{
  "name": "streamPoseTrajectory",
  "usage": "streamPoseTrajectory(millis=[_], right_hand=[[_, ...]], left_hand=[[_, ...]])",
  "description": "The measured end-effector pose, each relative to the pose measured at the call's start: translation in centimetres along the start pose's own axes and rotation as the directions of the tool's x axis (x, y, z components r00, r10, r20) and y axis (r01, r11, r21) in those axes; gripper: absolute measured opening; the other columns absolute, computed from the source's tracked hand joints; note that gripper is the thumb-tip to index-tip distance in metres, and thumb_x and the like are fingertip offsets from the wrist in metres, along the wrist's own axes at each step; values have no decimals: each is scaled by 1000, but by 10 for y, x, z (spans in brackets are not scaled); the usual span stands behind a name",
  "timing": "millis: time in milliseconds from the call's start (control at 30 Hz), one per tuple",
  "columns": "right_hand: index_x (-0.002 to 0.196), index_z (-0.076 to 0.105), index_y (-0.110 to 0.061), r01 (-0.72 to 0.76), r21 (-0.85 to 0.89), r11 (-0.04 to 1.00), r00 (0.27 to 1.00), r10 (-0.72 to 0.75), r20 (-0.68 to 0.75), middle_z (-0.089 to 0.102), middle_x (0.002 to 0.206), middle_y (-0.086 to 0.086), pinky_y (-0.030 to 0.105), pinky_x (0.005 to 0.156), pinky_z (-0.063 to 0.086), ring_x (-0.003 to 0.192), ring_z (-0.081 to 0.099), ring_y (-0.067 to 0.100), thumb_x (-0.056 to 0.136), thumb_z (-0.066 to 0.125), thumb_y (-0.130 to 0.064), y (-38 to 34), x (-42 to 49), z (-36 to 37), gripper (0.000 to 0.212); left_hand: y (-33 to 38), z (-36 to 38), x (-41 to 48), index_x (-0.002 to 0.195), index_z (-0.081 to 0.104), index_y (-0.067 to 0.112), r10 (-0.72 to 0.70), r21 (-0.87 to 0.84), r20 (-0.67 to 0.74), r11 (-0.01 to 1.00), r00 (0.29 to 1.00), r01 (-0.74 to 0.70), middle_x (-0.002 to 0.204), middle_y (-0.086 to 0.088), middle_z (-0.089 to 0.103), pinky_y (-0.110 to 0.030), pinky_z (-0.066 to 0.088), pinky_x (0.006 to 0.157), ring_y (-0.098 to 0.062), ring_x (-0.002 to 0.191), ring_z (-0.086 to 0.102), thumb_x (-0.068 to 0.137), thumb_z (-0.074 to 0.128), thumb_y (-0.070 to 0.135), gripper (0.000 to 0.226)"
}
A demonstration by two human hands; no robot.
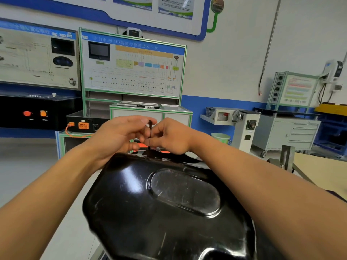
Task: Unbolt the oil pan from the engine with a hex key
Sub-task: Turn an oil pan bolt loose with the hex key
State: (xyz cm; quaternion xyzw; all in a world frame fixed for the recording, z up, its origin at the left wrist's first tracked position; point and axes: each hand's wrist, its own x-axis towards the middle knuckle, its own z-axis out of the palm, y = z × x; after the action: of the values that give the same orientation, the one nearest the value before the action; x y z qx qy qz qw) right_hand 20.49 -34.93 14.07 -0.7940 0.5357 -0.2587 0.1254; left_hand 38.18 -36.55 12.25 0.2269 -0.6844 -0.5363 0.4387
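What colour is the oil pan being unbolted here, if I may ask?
Glossy black, with pale scuffs on the oil pan; it shows best in the head view.

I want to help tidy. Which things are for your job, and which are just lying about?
Job: hex key, oil pan, left hand and right hand, both pinching the key.
Lying about: green tub, orange cable, drawer cabinet, display board.

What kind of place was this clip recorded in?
Probably a vocational automotive training workshop: a trainer board with wiring diagrams, a wheeled drawer cabinet, and a black oil pan close in front.
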Motion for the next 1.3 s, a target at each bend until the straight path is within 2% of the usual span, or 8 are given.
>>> streamPoseTrajectory(millis=[167,333,433,567,767,1033,1167,1300], right_hand=[[70,65,-7,27,-31,999,1000,-27,12,51,59,-2,15,57,38,51,43,2,94,71,-15,-2,0,2,26],[57,59,-22,60,-53,997,996,-57,64,47,50,-11,12,54,34,48,39,3,95,69,-16,-8,2,5,40],[48,53,-30,58,-43,997,996,-55,68,44,43,-15,11,52,34,45,39,2,95,69,-15,-9,2,7,53],[64,59,-3,52,-66,996,997,-48,67,43,58,0,21,56,32,54,33,9,96,68,-16,-12,-1,7,35],[83,66,11,39,-52,998,999,-38,11,45,59,1,17,53,32,47,35,5,96,68,-15,-8,-3,3,29],[84,69,7,26,-55,998,1000,-25,15,53,66,5,23,62,39,55,43,10,96,67,-12,-7,-4,1,22],[77,65,3,32,-65,997,999,-31,22,52,67,8,29,65,39,61,44,16,95,68,-13,-7,0,3,24],[57,57,-32,59,-55,997,997,-57,42,50,48,-14,11,55,35,48,44,1,94,70,-13,-7,4,6,43]], left_hand=[[6,11,-1,90,67,9,59,222,-67,974,996,-42,51,9,58,-13,39,43,-1,45,48,81,71,31,24],[1,11,9,65,52,13,184,447,-313,894,932,-26,44,6,43,-31,34,57,-12,43,39,96,61,46,46],[-1,9,11,66,51,11,115,303,-355,953,928,-2,36,3,38,-29,28,49,-13,33,33,103,49,32,43],[0,8,7,82,57,10,31,52,-379,999,925,-12,40,-7,45,-23,29,43,-19,36,38,99,43,13,22],[-3,-2,-1,105,64,4,-8,-193,-59,981,998,-4,67,-13,63,-24,35,47,-15,56,51,103,35,16,32],[-5,-1,-1,117,69,9,39,-30,78,999,996,-37,75,-2,60,-18,37,49,-6,61,49,87,56,23,36],[1,7,0,86,67,10,100,227,-79,971,992,-80,51,6,53,-13,38,45,-2,43,45,89,66,25,15],[-2,8,4,65,61,8,222,425,-303,902,927,-77,38,6,46,-20,35,44,-3,33,38,95,64,40,43]])
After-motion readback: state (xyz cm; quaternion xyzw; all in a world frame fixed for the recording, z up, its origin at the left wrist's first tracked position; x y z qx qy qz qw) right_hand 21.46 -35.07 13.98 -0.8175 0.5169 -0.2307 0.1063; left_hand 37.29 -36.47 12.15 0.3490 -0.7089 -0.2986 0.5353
